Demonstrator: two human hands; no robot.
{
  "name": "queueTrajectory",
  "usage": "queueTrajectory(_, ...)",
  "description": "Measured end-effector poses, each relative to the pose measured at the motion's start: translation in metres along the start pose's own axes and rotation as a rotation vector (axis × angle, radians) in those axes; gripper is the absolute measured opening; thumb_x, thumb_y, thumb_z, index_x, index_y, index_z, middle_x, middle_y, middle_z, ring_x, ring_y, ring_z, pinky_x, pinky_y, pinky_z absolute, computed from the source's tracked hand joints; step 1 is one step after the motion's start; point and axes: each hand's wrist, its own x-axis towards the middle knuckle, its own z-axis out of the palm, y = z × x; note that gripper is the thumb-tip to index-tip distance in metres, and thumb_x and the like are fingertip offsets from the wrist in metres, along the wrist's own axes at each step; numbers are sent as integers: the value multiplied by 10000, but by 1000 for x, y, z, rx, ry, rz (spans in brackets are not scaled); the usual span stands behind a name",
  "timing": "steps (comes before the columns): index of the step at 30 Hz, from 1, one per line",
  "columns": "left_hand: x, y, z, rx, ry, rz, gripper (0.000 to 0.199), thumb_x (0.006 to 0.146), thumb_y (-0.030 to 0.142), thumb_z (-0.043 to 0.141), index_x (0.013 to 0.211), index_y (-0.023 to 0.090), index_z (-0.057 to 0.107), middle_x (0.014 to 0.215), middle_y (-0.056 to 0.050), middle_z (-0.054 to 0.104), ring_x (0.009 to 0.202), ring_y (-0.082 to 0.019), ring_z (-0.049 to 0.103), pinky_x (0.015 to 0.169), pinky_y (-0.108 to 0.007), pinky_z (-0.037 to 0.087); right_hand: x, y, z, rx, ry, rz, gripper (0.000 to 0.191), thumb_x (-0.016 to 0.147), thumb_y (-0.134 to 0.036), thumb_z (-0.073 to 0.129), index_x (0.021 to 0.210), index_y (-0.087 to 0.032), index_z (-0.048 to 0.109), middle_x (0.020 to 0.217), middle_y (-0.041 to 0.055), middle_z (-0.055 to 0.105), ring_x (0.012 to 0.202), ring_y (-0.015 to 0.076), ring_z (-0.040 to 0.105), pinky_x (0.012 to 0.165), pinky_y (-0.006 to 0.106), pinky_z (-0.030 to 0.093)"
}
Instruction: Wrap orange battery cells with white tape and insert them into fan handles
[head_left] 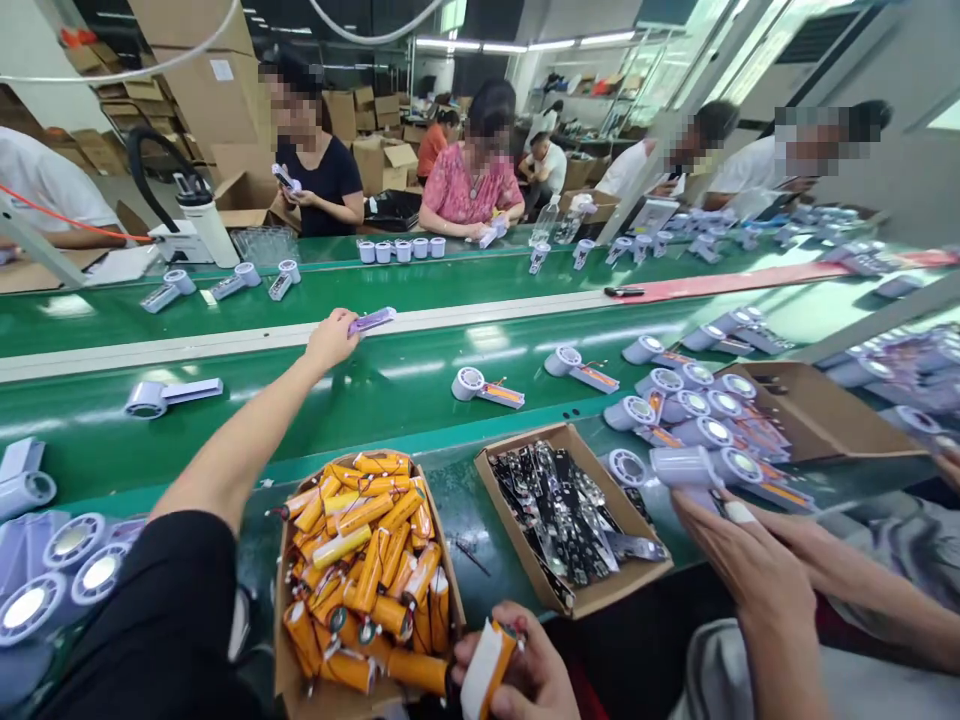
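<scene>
My left hand [332,342] stretches out over the green conveyor, its fingers closed on the end of a narrow lavender plastic piece [373,320]. Low in the view, my right hand [536,670] grips an orange battery pack [487,665] with a white strip along its side. Just left of that hand, a cardboard box [457,590] is heaped with wired orange battery packs [367,540]. Beyond my right hand stands a second cardboard box [581,598] of dark circuit boards [551,500]. A lavender fan body [150,398] lies on the belt left of my forearm.
Lavender fan bodies [71,580] crowd the lower left. More fan bodies with orange batteries [697,405] pile up at right, near a co-worker's hands [757,560]. A pale rail [465,318] runs along the conveyor. Several people sit across it, and a black pen-like object [624,291] lies there.
</scene>
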Motion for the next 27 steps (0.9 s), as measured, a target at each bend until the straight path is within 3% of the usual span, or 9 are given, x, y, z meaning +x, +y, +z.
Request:
queueTrajectory(3, -52, -14, -13, 35, -100, 153, 537, 1053, 414, 541, 1581, 326, 587, 1667, -56, 578, 1452, -277, 621, 1206, -368, 500, 7, -8, 0, -75, 14, -37, 794, 649, -569, 1047, 1241, -311, 585, 1106, 147, 873, 946, 379, 869, 801, 477, 707)
queueTrajectory(6, -98, -15, -22, 155, -266, 288, 539, 1048, 429, 570, 1585, 391, 577, 1671, -45, 583, 1371, -294, 679, 1124, -404, 548, 22, -25, 16, -145, -41, -102, 708, 751, -517, 1011, 1271, -305, 580, 1150, 152, 871, 975, 355, 872, 850, 473, 715)
queueTrajectory(10, -125, -4, -26, 254, -391, 394, 406, 1029, 362, 586, 1405, 395, 737, 1622, -62, 618, 1306, -292, 698, 1067, -395, 564, 44, -61, 54, -263, -74, -279, 636, 861, -451, 947, 1327, -307, 539, 1197, 155, 864, 1054, 335, 863, 922, 482, 715)
queueTrajectory(14, -123, 14, -17, 238, -390, 430, 404, 880, 208, 686, 1237, 315, 841, 1577, -115, 648, 1358, -347, 642, 1028, -399, 576, 66, -105, 89, -420, -111, -409, 586, 879, -457, 930, 1288, -288, 546, 1185, 128, 864, 1076, 296, 857, 975, 478, 707)
queueTrajectory(16, -116, 20, -11, 220, -398, 412, 351, 866, 221, 697, 1173, 276, 859, 1481, -131, 713, 1282, -344, 680, 1006, -393, 576, 87, -125, 102, -515, -147, -471, 568, 872, -454, 927, 1275, -288, 562, 1166, 102, 860, 1075, 277, 852, 999, 475, 698)
queueTrajectory(19, -102, 22, -7, 158, -439, 391, 266, 888, 333, 728, 1120, 316, 855, 1329, -58, 799, 1166, -275, 729, 976, -329, 558, 139, -144, 114, -716, -195, -502, 582, 878, -414, 881, 1345, -276, 562, 1164, 95, 844, 1096, 266, 835, 1047, 467, 670)
queueTrajectory(23, -87, 17, -6, 66, -441, 354, 281, 956, 430, 677, 1174, 341, 829, 1251, -22, 830, 1182, -247, 732, 995, -302, 518, 221, -147, 121, -1135, -258, -426, 601, 918, -277, 718, 1478, -191, 520, 1132, 97, 841, 1056, 249, 825, 1055, 437, 631)
queueTrajectory(27, -86, 20, 0, 9, -393, 297, 301, 988, 401, 615, 1211, 336, 806, 1171, -39, 839, 1144, -253, 748, 993, -322, 515, 267, -138, 124, -1477, -239, -381, 628, 935, -229, 645, 1539, -160, 487, 1094, 75, 850, 991, 232, 812, 1031, 400, 594)
